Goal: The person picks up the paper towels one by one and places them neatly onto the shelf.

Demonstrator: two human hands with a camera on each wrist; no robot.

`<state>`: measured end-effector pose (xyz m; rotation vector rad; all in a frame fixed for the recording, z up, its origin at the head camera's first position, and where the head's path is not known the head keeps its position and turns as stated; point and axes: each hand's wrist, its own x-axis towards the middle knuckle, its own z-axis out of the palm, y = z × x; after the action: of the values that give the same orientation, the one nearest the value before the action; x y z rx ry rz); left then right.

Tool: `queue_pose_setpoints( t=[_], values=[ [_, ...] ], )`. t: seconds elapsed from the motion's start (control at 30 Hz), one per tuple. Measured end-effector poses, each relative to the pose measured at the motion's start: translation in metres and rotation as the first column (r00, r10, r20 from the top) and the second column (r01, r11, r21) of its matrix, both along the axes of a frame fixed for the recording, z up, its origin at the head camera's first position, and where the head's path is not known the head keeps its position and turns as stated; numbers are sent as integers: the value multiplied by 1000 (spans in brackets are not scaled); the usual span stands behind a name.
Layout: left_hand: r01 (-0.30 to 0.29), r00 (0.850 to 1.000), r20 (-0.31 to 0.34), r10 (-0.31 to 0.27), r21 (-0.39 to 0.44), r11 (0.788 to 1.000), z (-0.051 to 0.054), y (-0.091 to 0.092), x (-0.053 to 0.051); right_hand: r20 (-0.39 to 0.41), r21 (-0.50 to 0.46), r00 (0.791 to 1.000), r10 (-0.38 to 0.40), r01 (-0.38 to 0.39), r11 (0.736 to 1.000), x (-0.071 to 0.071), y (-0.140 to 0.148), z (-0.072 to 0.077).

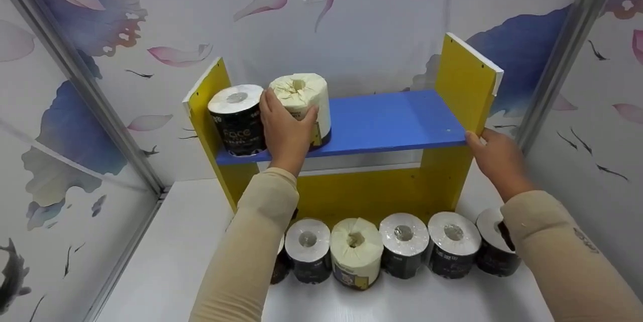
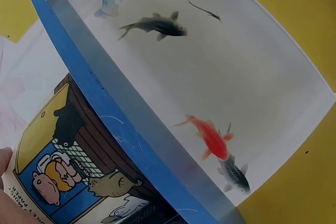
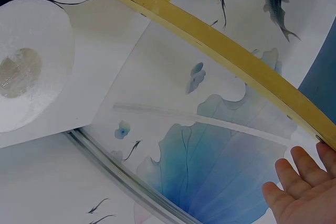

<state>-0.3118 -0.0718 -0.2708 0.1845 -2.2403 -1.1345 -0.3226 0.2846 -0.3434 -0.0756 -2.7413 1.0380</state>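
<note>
On the blue shelf board [image 1: 392, 121], my left hand [image 1: 287, 133] grips a cream-wrapped toilet roll [image 1: 320, 97], thumb at its front and fingers along its left side. The left wrist view shows the cartoon print on this roll [image 2: 58, 166] beside the blue board edge. Just left of the hand stands a black-wrapped toilet roll [image 1: 238, 133], upright against the yellow left panel [image 1: 201, 92]. My right hand [image 1: 500, 161] holds the front edge of the yellow right panel [image 1: 464, 81], its thumb near the board's corner. In the right wrist view, fingers [image 3: 299, 171] lie along the panel's outer side.
Before the rack, a row of upright rolls stands on the white table [image 1: 191, 221]: several black-wrapped ones, such as this roll [image 1: 404, 241], and one cream-wrapped roll [image 1: 356, 256]. My left forearm partly covers the row's left end. Printed walls [image 1: 351, 35] enclose the back and sides.
</note>
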Motion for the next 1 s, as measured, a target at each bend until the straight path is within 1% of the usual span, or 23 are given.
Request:
queue_pose_setpoints(
  t=[0.13, 0.33, 0.5, 0.6, 0.7, 0.9, 1.0],
  values=[
    [12, 1000, -27, -13, -23, 1000, 0, -3, 2, -2, 2, 1000, 6, -6, 1000, 0, 0, 1],
    [37, 998, -48, -39, -54, 998, -2, -10, 6, -6, 10, 1000, 6, -6, 1000, 1, -1, 2],
    [47, 998, -47, -52, -99, 994, -7, -16, 10, -13, 33, 1000, 5, -4, 999, 3, -1, 2],
    [51, 996, -63, -59, -127, 991, -12, -19, 12, -15, 44, 1000, 3, -2, 999, 3, -1, 2],
    [57, 992, -98, -73, -164, 985, -17, -22, 14, -18, 40, 1000, 1, -1, 999, 3, -1, 1],
    [54, 980, -173, -96, -229, 972, -27, -30, 21, -20, 32, 1000, -5, 6, 999, 2, -2, 2],
    [44, 968, -230, -104, -251, 967, -33, -35, 25, -14, 25, 1000, -7, 8, 1000, 2, -2, 2]
  ],
)
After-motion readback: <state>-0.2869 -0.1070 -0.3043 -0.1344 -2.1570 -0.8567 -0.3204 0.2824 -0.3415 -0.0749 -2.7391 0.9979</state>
